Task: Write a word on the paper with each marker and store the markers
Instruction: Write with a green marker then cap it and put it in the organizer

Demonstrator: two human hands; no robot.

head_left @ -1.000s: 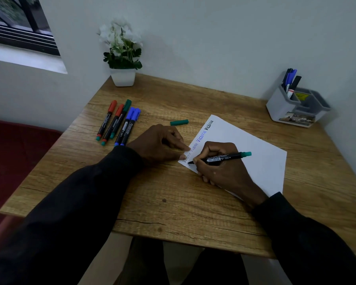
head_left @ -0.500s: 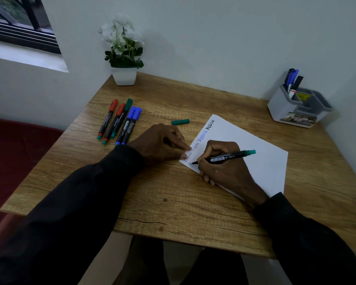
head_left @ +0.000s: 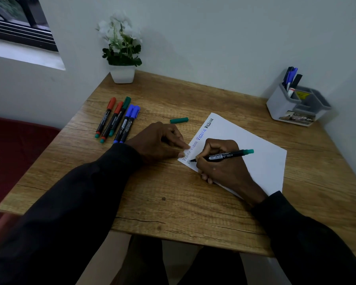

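Right grip (head_left: 220,161) pinches the uncapped green marker (head_left: 228,155), tip on the paper (head_left: 255,157) at a second line begun "Vi"; left grip (head_left: 158,140) presses the sheet's edge with its fingertips. The first line reads "Victoria" four times. Green cap (head_left: 179,120) and five capped markers (head_left: 117,120), one barrel apparently Faber-Castell, lie on the bench (head_left: 173,202), and others stand in the desk organizer (head_left: 284,110): judged roughly midway.

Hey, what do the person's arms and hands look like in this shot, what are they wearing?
Both arms are covered by long black sleeves, the left sleeve and the right sleeve. They are plain, with no visible markings, and end at the wrists. The left hand and right hand are bare: no gloves, and no ring or watch shows.
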